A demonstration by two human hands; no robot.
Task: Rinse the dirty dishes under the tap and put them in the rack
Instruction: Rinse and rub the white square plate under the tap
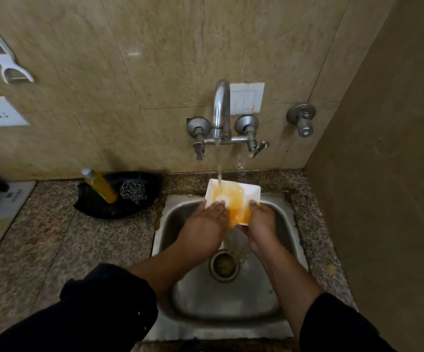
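Observation:
A white square dish (249, 193) smeared with orange sauce is held tilted over the steel sink (279, 250). Water runs from the wall tap (221, 107) straight into it. My left hand (206, 222) holds the dish's left edge, with the fingers lying on its inner surface. My right hand (261, 219) grips the dish's right near corner. Orange water spills from the low edge of the dish toward the drain (223, 265). No rack is in view.
A black tray (96, 207) on the granite counter holds a yellow soap bottle (100, 185) and a steel scrubber (132, 191). A second valve (302, 119) is on the wall at right. A side wall closes off the right. A mat (0, 219) lies far left.

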